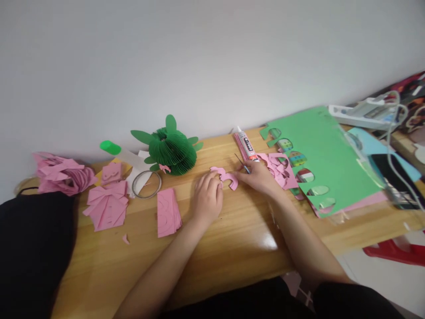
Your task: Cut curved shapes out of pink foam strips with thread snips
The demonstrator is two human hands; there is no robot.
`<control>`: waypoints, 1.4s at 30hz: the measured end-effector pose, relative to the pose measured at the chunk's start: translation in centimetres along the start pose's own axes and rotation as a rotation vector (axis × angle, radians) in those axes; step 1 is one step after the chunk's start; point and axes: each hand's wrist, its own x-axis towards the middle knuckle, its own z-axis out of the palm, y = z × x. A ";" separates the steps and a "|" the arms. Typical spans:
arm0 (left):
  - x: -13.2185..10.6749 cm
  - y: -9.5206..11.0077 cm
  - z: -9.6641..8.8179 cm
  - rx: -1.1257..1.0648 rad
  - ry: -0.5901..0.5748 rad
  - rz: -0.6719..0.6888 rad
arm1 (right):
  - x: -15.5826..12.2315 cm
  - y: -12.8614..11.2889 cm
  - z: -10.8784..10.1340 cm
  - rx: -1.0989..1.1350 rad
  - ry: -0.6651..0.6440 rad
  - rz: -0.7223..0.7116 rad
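Observation:
My left hand (207, 197) rests on the wooden table (232, 239), fingers curled and pinching a pink paper cut-out (227, 176) with an arched shape. My right hand (259, 176) is closed round a thin pointed tool (241, 163), its tip just right of the cut-out. A glue tube (246, 145) lies right behind my right hand. A green folded-paper ball with leaves (169, 148) stands behind my left hand.
Pink paper pieces lie at the left: a stack (168, 212), a bow shape (108, 204), a crumpled heap (63, 173). A tape ring (146, 184) and a green-capped glue stick (114, 149) sit near them. Green sheets with cut-outs (318, 155) lie at right, pink scraps (280, 170) beside them.

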 end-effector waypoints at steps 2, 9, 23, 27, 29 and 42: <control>0.0 0.1 -0.1 0.000 0.021 0.008 | -0.2 -0.2 0.2 -0.057 0.006 -0.030; 0.0 0.2 -0.1 -0.001 0.037 0.045 | -0.6 -0.5 1.7 -0.235 0.010 -0.130; 0.0 0.1 -0.1 -0.014 0.018 0.030 | -0.9 -0.8 2.1 -0.363 0.046 -0.138; 0.0 0.1 0.0 -0.022 0.019 0.021 | -1.0 -1.0 2.1 -0.361 0.053 -0.128; 0.0 0.1 0.0 -0.031 0.019 0.016 | -1.0 -1.1 2.1 -0.350 0.058 -0.125; 0.1 -0.4 -0.1 -0.116 0.072 -0.004 | -0.8 -0.5 1.4 -0.273 0.043 -0.180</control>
